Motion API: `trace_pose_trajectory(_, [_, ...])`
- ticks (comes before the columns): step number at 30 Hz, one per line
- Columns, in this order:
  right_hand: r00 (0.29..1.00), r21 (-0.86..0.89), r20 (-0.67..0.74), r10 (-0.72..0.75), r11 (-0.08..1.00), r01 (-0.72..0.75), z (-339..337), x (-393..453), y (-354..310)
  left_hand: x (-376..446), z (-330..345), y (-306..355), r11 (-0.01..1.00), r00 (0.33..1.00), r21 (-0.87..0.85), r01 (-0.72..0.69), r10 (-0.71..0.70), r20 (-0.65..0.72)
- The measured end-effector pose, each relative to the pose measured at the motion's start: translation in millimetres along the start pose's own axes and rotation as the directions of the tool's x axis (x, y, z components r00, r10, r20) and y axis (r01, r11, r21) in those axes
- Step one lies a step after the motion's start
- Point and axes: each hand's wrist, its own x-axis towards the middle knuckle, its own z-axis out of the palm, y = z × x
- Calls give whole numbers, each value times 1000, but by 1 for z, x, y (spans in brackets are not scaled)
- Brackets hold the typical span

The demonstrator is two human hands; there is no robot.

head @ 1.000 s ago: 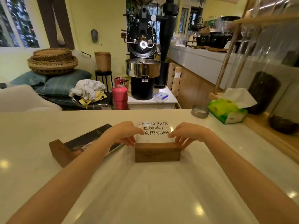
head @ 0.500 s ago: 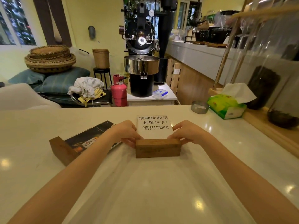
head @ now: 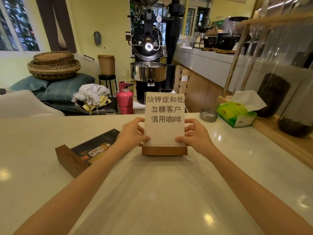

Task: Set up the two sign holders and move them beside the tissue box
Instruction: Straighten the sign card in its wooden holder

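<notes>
A sign holder (head: 164, 126) with a wooden base and a white panel of black Chinese characters stands upright at the middle of the white counter (head: 152, 192). My left hand (head: 133, 133) grips the panel's left edge and my right hand (head: 194, 134) grips its right edge, thumbs on the front just above the base. The second sign holder (head: 84, 153) lies flat to the left, its dark picture facing up and its wooden base toward me. The green tissue box (head: 236, 114) sits at the right of the counter, a white tissue sticking out.
A small metal ashtray (head: 208, 115) sits between the standing sign and the tissue box. A wooden ledge (head: 284, 141) with dark glass jars runs along the counter's right side. Beyond the counter stand a coffee roaster (head: 149, 68) and a pink gas cylinder (head: 124, 99).
The sign with Chinese text has been raised from lying back to standing upright on its base. Both hands shifted from behind the panel to its side edges.
</notes>
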Motion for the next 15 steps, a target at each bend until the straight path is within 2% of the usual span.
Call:
trace_pose_trajectory(7, [993, -7, -55, -104, 995, 104, 0, -14, 3, -14, 4, -3, 993, 992, 55, -108, 111, -63])
trace_pose_trajectory(15, [989, -49, -59, -137, 990, 134, 2, -29, 3, -29, 6, -10, 982, 983, 81, -171, 175, -55])
